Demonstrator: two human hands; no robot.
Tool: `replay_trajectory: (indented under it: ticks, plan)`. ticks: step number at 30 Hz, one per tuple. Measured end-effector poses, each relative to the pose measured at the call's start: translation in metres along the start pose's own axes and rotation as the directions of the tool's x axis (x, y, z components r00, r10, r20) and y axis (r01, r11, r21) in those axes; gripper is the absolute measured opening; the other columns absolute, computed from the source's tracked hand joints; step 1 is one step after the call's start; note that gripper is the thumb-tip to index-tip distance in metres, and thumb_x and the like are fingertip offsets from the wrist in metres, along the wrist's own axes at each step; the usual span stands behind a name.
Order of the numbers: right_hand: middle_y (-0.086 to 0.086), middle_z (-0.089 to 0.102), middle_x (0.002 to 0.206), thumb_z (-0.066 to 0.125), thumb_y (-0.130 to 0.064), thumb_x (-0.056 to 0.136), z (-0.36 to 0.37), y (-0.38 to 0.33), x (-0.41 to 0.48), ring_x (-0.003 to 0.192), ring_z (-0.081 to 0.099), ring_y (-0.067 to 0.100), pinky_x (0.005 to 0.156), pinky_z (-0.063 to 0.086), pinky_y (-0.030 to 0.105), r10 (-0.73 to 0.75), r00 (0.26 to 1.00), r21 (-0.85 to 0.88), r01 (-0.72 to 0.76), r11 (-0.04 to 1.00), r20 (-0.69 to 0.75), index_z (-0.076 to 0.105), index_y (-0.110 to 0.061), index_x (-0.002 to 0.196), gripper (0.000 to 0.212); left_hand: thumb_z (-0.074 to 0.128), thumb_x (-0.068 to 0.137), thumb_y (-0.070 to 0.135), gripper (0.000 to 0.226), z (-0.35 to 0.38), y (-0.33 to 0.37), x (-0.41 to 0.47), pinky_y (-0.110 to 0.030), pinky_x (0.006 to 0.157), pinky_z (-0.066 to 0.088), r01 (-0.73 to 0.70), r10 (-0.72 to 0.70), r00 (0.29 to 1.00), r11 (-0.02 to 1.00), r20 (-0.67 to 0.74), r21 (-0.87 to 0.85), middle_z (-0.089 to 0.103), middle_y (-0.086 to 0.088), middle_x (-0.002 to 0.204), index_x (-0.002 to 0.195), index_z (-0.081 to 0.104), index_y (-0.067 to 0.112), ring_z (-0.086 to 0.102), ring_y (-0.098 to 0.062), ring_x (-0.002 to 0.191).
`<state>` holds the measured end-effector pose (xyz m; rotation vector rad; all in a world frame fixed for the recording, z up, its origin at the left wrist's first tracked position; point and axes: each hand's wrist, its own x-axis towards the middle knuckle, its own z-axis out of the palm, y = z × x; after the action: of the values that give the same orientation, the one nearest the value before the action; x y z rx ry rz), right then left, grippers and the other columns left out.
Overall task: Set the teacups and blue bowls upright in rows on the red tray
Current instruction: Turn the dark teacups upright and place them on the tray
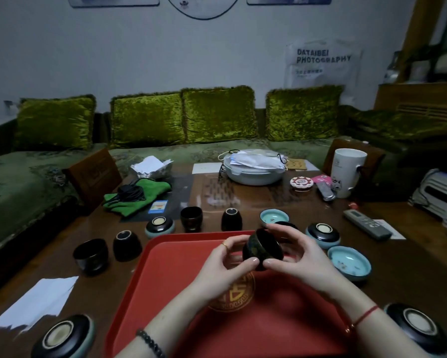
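Teacup: the dark teacup [262, 250] is in the air over the far middle of the red tray [165, 280], tipped on its side with its mouth turned away from the person.
Left hand: the left hand [225, 264] pinches the cup's left wall, thumb on the near side and fingers curled over the top.
Right hand: the right hand [297, 251] pinches the opposite wall the same way, by the fingertips only.
Tray: nothing stands on it yet, so no row is begun.
Slip risk: the glaze looks glossy and the hold is light. If one hand lets go while the cup is turned upright, it could drop onto the tray and chip.
Placement risk: set down mid-tray, it would likely spoil straight rows; a corner start seems safer.
Far-side risk: the far blue bowl [274, 217] sits just beyond the right knuckles, where a forward reach could knock it.
Forearm risk: the near-left bowl [63, 337] and near-right bowl [415, 326] lie overturned near the tabletop [398, 275] edge, beside the arms. A careless sweep might push them off.
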<state>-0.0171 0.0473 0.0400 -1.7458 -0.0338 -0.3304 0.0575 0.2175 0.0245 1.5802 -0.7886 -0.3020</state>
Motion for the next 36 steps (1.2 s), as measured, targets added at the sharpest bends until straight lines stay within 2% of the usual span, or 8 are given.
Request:
replay_trajectory:
  ticks: [5, 11, 15, 16, 20, 24, 31, 36]
  plan:
    - [0.0, 0.061, 0.112, 0.077, 0.006, 0.06, -0.023, 0.015, -0.011, 0.095, 0.064, 0.0, 0.074, 0.05, 0.012, 0.022, 0.997, 0.022, -0.02, 1.0, -0.071, 0.055, -0.027, 0.111, 0.064, 0.07, 0.076, 0.008, 0.044, 0.028, -0.009, 0.011, -0.026, 0.092, 0.049, 0.005, -0.005, 1.0, 0.997, 0.002, 0.077, 0.063, 0.013, 0.109, 0.107, 0.052, 0.033, 0.062, 0.001, 0.096]
    - [0.003, 0.062, 0.114, 0.075, 0.01, 0.061, -0.045, 0.034, -0.02, 0.102, 0.061, 0.006, 0.081, 0.049, 0.01, 0.084, 0.988, 0.033, -0.081, 0.996, -0.133, 0.052, -0.025, 0.111, 0.066, 0.072, 0.073, 0.007, 0.05, 0.056, -0.021, 0.022, -0.019, 0.089, 0.049, 0.004, -0.005, 1.0, 0.997, 0.014, 0.082, 0.063, 0.009, 0.113, 0.111, 0.051, 0.031, 0.063, -0.004, 0.102]
    - [0.004, 0.062, 0.117, 0.079, 0.002, 0.061, -0.053, 0.04, -0.027, 0.111, 0.057, 0.013, 0.095, 0.048, 0.029, 0.086, 0.979, -0.078, -0.102, 0.992, -0.185, 0.055, -0.024, 0.111, 0.061, 0.074, 0.072, 0.01, 0.05, 0.07, -0.029, 0.026, -0.024, 0.092, 0.05, 0.01, -0.011, 1.0, 0.989, 0.004, 0.147, 0.066, 0.012, 0.109, 0.109, 0.051, 0.035, 0.065, -0.002, 0.098]
    - [0.003, 0.062, 0.116, 0.079, 0.0, 0.061, -0.054, 0.041, -0.027, 0.109, 0.058, 0.011, 0.094, 0.048, 0.029, 0.084, 0.977, -0.107, -0.107, 0.988, -0.196, 0.055, -0.024, 0.112, 0.061, 0.074, 0.071, 0.011, 0.05, 0.072, -0.03, 0.027, -0.025, 0.093, 0.05, 0.011, -0.012, 1.0, 0.987, 0.005, 0.161, 0.066, 0.012, 0.109, 0.11, 0.051, 0.035, 0.064, -0.001, 0.098]
    - [-0.006, 0.061, 0.112, 0.08, -0.004, 0.062, -0.057, 0.045, -0.027, 0.101, 0.058, -0.001, 0.082, 0.05, 0.013, 0.081, 0.975, -0.174, -0.118, 0.978, -0.205, 0.052, -0.023, 0.117, 0.065, 0.074, 0.071, 0.012, 0.051, 0.076, -0.032, 0.031, -0.012, 0.088, 0.048, 0.007, -0.011, 1.0, 0.978, 0.016, 0.21, 0.066, 0.014, 0.108, 0.113, 0.052, 0.029, 0.062, 0.006, 0.096]
    - [-0.006, 0.059, 0.114, 0.08, -0.004, 0.062, -0.057, 0.048, -0.025, 0.1, 0.056, -0.002, 0.079, 0.049, 0.01, 0.078, 0.976, -0.209, -0.121, 0.97, -0.204, 0.051, -0.02, 0.121, 0.068, 0.074, 0.071, 0.012, 0.051, 0.077, -0.034, 0.032, 0.003, 0.075, 0.039, 0.003, -0.008, 1.0, 0.965, 0.018, 0.261, 0.06, 0.025, 0.099, 0.114, 0.052, 0.026, 0.057, 0.02, 0.089]
    - [-0.001, 0.057, 0.118, 0.079, -0.003, 0.063, -0.057, 0.056, -0.018, 0.1, 0.056, -0.001, 0.079, 0.047, 0.004, 0.077, 0.978, -0.213, -0.119, 0.97, -0.195, 0.048, -0.017, 0.125, 0.071, 0.075, 0.07, 0.014, 0.05, 0.076, -0.038, 0.034, 0.005, 0.075, 0.036, -0.016, 0.022, 1.0, 0.949, -0.016, 0.314, 0.061, 0.018, 0.102, 0.115, 0.054, 0.02, 0.051, 0.028, 0.085]
    - [0.002, 0.056, 0.122, 0.079, -0.005, 0.063, -0.058, 0.061, -0.014, 0.108, 0.056, 0.007, 0.082, 0.048, 0.01, 0.101, 0.974, -0.203, -0.143, 0.969, -0.205, 0.046, -0.016, 0.126, 0.072, 0.075, 0.071, 0.019, 0.051, 0.077, -0.04, 0.039, 0.002, 0.081, 0.039, 0.008, 0.004, 0.999, 0.945, -0.036, 0.328, 0.063, 0.015, 0.107, 0.117, 0.053, 0.022, 0.056, 0.016, 0.093]
